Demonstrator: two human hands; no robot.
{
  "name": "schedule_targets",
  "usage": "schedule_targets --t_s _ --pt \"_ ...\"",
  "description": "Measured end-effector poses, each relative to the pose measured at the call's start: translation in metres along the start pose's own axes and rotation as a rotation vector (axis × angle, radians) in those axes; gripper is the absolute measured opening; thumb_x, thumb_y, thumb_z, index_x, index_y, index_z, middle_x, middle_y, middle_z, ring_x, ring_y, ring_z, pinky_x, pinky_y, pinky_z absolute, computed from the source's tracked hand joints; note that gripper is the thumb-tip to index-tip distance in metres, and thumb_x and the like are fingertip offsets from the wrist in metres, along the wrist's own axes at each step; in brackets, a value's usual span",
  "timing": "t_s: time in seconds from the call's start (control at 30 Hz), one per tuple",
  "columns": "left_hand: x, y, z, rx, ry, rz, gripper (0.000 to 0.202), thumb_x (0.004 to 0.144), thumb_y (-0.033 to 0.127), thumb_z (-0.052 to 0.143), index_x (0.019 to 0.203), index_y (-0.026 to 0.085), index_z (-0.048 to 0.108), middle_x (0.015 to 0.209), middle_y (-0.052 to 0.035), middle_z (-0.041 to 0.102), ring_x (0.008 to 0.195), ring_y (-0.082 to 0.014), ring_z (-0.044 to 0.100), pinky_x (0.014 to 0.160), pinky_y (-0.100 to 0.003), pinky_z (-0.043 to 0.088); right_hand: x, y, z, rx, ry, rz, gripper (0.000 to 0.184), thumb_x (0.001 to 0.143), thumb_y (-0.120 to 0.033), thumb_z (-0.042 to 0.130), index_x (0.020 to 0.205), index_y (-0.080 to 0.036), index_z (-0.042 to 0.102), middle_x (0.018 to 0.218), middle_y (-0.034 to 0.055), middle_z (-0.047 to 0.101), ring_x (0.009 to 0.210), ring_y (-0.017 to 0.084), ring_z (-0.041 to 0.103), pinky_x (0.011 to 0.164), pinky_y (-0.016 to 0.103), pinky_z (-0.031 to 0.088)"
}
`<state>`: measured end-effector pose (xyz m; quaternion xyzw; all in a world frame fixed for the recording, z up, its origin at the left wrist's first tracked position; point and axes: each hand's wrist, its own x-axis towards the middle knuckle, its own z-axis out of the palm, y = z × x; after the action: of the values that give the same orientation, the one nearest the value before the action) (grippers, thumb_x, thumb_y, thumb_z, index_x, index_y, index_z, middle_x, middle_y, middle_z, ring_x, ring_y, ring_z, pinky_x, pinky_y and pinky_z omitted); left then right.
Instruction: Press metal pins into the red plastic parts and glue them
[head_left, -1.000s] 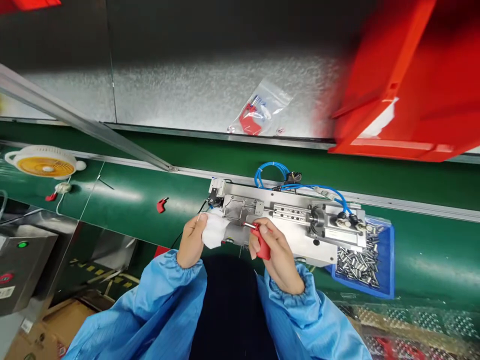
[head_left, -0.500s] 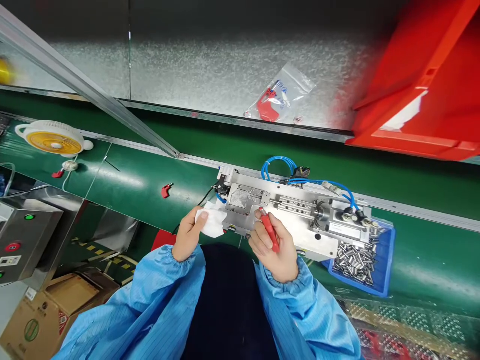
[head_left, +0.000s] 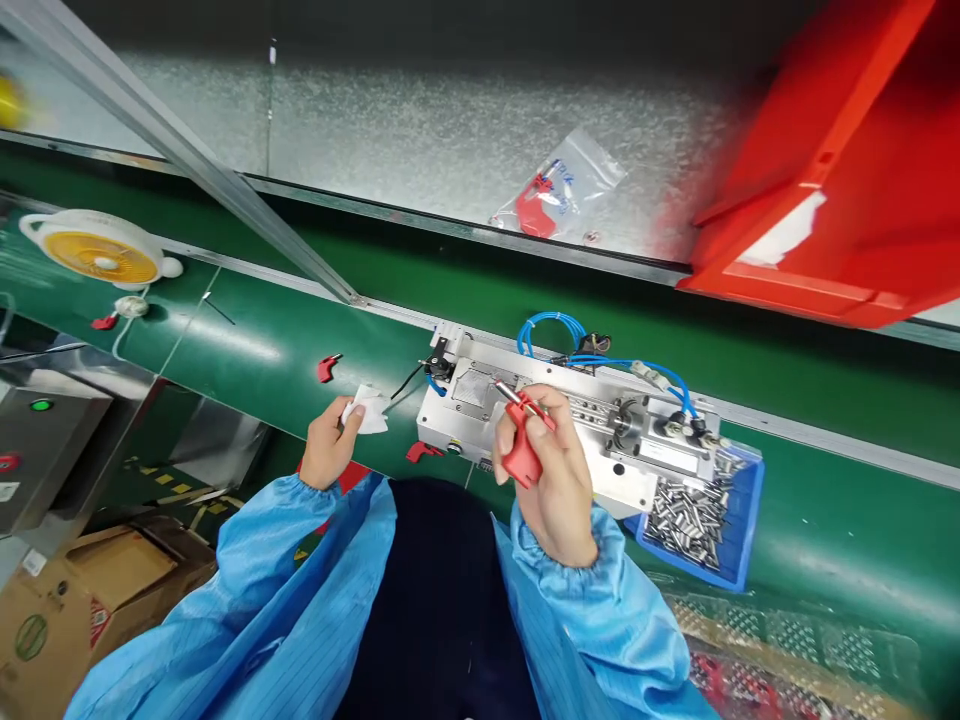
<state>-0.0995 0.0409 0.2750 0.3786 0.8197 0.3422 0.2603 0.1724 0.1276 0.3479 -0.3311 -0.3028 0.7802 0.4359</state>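
Observation:
My left hand (head_left: 330, 442) pinches a crumpled white wipe (head_left: 369, 412) between thumb and fingers, left of the metal fixture. My right hand (head_left: 551, 475) is closed around a red plastic handle-shaped part (head_left: 523, 462), held over the fixture. A slim metal tip sticks out of this part toward the upper left. Beneath it lies the silver fixture (head_left: 442, 415), with a textured plate at its left end and a cylinder at its right. One loose red part (head_left: 424, 452) rests against the fixture's near edge; another similar red part (head_left: 327, 368) lies on the green bench beyond my left hand.
A blue bin (head_left: 750, 530) of metal pins sits at the fixture's right end. Blue air hoses (head_left: 555, 325) loop behind it. Above are a shelf with a zip bag (head_left: 559, 190) and a red crate (head_left: 817, 250). A white-and-yellow fan (head_left: 97, 245) stands left.
My left hand has moved left with the wipe, away from the fixture, uncovering the red part there. My right hand has turned the red part so its metal tip points up and left.

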Motion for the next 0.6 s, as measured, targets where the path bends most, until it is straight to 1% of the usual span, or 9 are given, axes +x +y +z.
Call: schedule_targets --t_s 0.07,0.13,0.23,0.3,0.4,0.47,0.53,0.6 --pt "0.001 -0.004 -0.005 0.04 0.033 0.01 0.043 0.085 0.063 0.063 0.088 0.02 0.066 0.063 0.0049 0.055 0.06 -0.0158 0.047 0.061 -0.028 0.038 0.0 0.0 0.006 -0.108 -0.046 -0.079 0.03 0.103 -0.045 0.066 0.121 -0.03 0.048 0.078 -0.0042 0.059 0.062 0.016 0.054 0.06 0.03 0.046" --pt "0.0 -0.007 -0.007 0.06 0.058 0.017 0.038 0.086 0.059 0.063 0.082 0.021 0.062 0.063 0.0045 0.053 0.062 -0.0163 0.048 0.062 -0.029 0.038 -0.001 0.002 0.012 -0.179 -0.101 -0.143 0.028 0.105 -0.043 0.063 0.124 -0.03 0.046 0.082 -0.003 0.063 0.068 0.016 0.057 0.066 0.031 0.049" --pt "-0.004 -0.01 -0.006 0.045 0.074 0.024 0.036 0.085 0.055 0.065 0.073 0.023 0.053 0.066 0.0034 0.05 0.065 -0.017 0.048 0.064 -0.029 0.039 -0.001 0.007 0.019 -0.241 -0.159 -0.198 0.024 0.108 -0.04 0.06 0.125 -0.03 0.046 0.091 -0.0004 0.068 0.079 0.017 0.064 0.074 0.033 0.053" --pt "-0.007 -0.009 -0.004 0.003 0.053 0.024 0.034 0.084 0.052 0.065 0.074 0.023 0.051 0.07 0.0026 0.05 0.067 -0.0174 0.049 0.064 -0.029 0.04 0.0 0.011 0.021 -0.262 -0.189 -0.209 0.022 0.109 -0.04 0.06 0.125 -0.03 0.047 0.097 0.0012 0.072 0.086 0.018 0.068 0.079 0.035 0.056" --pt "-0.015 -0.004 0.001 -0.098 -0.043 0.022 0.028 0.089 0.05 0.059 0.087 0.023 0.054 0.074 0.0013 0.057 0.065 -0.018 0.054 0.06 -0.029 0.044 0.004 0.02 0.019 -0.321 -0.211 -0.209 0.022 0.109 -0.043 0.06 0.123 -0.03 0.05 0.105 0.0032 0.076 0.088 0.019 0.071 0.082 0.036 0.059" --pt "-0.022 0.005 0.006 -0.161 -0.123 0.037 0.027 0.092 0.049 0.056 0.093 0.023 0.055 0.074 0.0017 0.058 0.063 -0.0169 0.054 0.058 -0.028 0.045 0.008 0.03 0.015 -0.396 -0.205 -0.202 0.023 0.109 -0.047 0.06 0.121 -0.03 0.053 0.111 0.0051 0.077 0.094 0.02 0.073 0.088 0.038 0.06" --pt "-0.031 0.015 0.015 -0.208 -0.212 0.075 0.03 0.091 0.05 0.062 0.098 0.021 0.058 0.077 0.0016 0.06 0.063 -0.0154 0.055 0.059 -0.027 0.047 0.014 0.045 0.011 -0.484 -0.218 -0.175 0.025 0.109 -0.052 0.058 0.119 -0.029 0.055 0.122 0.0072 0.076 0.113 0.024 0.072 0.099 0.042 0.058" --pt "-0.038 0.024 0.026 -0.247 -0.325 0.127 0.042 0.083 0.053 0.073 0.106 0.02 0.063 0.083 0.0 0.066 0.065 -0.015 0.057 0.061 -0.027 0.049 0.021 0.064 0.009 -0.552 -0.266 -0.133 0.029 0.108 -0.057 0.055 0.117 -0.029 0.057 0.135 0.0084 0.072 0.132 0.026 0.064 0.112 0.047 0.052"
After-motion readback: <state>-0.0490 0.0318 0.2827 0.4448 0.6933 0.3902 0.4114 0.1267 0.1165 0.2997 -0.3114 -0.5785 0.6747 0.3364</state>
